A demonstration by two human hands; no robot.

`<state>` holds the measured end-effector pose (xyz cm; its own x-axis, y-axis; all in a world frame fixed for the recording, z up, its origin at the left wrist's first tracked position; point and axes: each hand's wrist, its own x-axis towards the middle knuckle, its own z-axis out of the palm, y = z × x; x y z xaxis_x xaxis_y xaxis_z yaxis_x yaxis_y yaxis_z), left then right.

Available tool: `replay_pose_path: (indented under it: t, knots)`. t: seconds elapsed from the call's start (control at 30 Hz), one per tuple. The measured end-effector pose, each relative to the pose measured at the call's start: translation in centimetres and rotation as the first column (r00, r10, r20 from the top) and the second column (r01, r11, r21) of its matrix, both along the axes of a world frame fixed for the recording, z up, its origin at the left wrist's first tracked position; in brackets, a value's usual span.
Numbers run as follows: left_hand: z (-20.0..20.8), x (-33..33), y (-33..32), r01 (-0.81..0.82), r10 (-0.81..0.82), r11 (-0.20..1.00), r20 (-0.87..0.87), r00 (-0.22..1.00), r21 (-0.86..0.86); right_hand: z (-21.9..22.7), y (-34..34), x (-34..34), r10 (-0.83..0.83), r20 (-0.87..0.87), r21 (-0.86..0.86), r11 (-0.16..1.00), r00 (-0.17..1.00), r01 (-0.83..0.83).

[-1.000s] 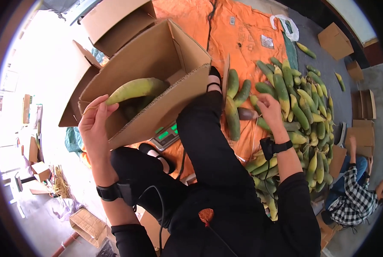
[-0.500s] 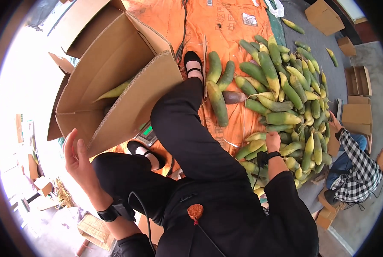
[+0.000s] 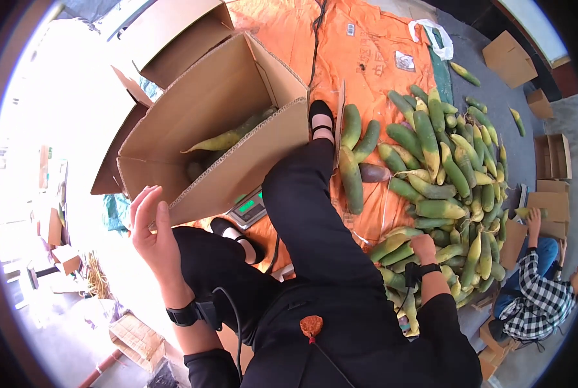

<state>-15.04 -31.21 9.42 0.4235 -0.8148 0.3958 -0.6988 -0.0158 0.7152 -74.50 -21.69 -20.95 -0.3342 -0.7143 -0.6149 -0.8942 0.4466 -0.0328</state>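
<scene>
My right hand [image 3: 425,249] is closed over the end of a green radish [image 3: 397,254] at the near left side of a big radish pile [image 3: 441,209]. My left hand [image 3: 154,231] is raised and empty, its fingers extended and slightly bent, close to the near corner of an open cardboard box [image 3: 243,155]. Inside the box lie green radishes [image 3: 227,138], partly hidden by its near wall. Under the box's near side shows a scale [image 3: 249,208] with a lit green display. Wristbands are on both my wrists.
An orange sheet [image 3: 366,39] covers the floor around my feet. Several radishes [image 3: 351,180] and one purplish radish [image 3: 374,172] lie beside my leg. At right, a co-worker [image 3: 541,291] in a checked shirt holds a radish [image 3: 530,212] by a carton [image 3: 551,205].
The co-worker's hand has gone from the pile to a carton with a radish. My view has shifted, showing more inside the box. My right hand stays at the pile; my left stays raised.
</scene>
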Motion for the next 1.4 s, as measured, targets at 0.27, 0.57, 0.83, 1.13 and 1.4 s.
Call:
replay_pose_path:
  t: [0.27,0.57,0.83,1.13,1.4]
  knots:
    - [0.3,-0.4,-0.7,0.045,-0.045,0.999,-0.007,0.999,-0.002,10.2,-4.3,6.1,-0.083,0.344,-0.259,0.949,0.935,0.179]
    - [-1.1,0.3,-0.4,0.07,-0.071,0.996,-0.024,0.997,-0.06,34.3,-15.6,15.1,0.284,0.556,-0.693,0.678,0.781,0.247]
    - [-1.6,-0.7,-0.5,0.048,-0.003,0.987,0.28,0.96,-0.154,46.4,-25.2,25.3,0.73,0.646,-0.72,0.485,0.225,0.496]
    - [-2.5,-0.4,-0.2,0.052,0.004,0.985,0.326,0.945,-0.163,39.6,-31.2,37.2,0.494,0.867,-0.482,0.801,0.064,0.354]
    - [-3.0,-0.2,-0.2,0.047,0.014,0.985,0.344,0.939,-0.168,34.0,-29.3,39.3,0.712,0.547,-0.752,0.649,0.44,-0.115]
